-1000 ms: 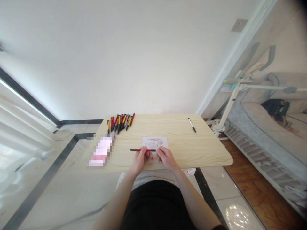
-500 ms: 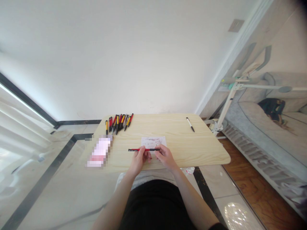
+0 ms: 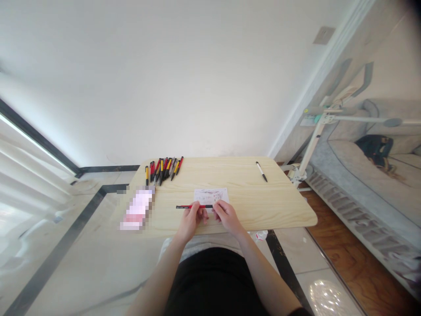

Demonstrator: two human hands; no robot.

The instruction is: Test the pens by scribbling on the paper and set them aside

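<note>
Across the pale wooden tabletop (image 3: 263,206) little has shifted over the last second; your view has only swayed slightly, and everything on the surface lies where it did. Going from biggest to smallest: the blurred pink-and-white packet (image 3: 136,211) sits near the left edge, the bundle of red, yellow and black pens (image 3: 162,168) fans out at the far left corner, the small printed slip of paper (image 3: 211,194) lies at the centre, and a lone black-and-white pen (image 3: 262,171) rests well apart toward the far right.

What has changed is small and sits in your hands. You hold the red pen with black ends (image 3: 193,206) level, just above the near part of the tabletop and just in front of the paper slip. Your left hand (image 3: 190,219) has its fingers clenched on the middle of the barrel, as they were half a second ago. Your right hand (image 3: 226,216) pinches the right end, and that end now shows shorter than it did half a second ago, when it reached further over the slip. That suggests your right fingers are working the end piece in or along the barrel, though the detail is too small to be certain. The pen's left tip points toward the pink packet.
</note>
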